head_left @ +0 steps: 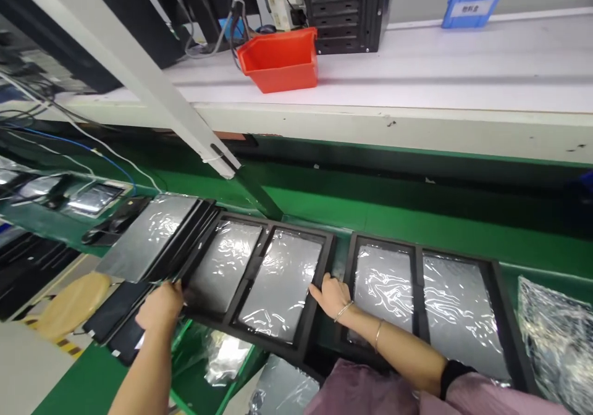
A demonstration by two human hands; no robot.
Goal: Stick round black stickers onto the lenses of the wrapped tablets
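A black foam tray [245, 274] lies on the green bench with two flat panels in clear film, a left panel [227, 264] and a right panel [282, 285], in its two recesses. My left hand [162, 307] is closed on the tray's left edge near the front corner; part of its fingers is hidden. On the opposite edge, my right hand [331, 294] grips with the thumb over the rim and fingers bent. Beside it, a second foam tray [418, 291] holds two more wrapped panels, partly behind my right forearm.
Stacked black trays with a wrapped panel [148, 236] stand left. Below the bench edge sits a green crate [236, 384] with film inside, near a round wooden stool [74, 304]. Wrapped sheets [556, 335] lie right. A shelf [417, 91] overhead carries a red bin [282, 63]; a white post slants down.
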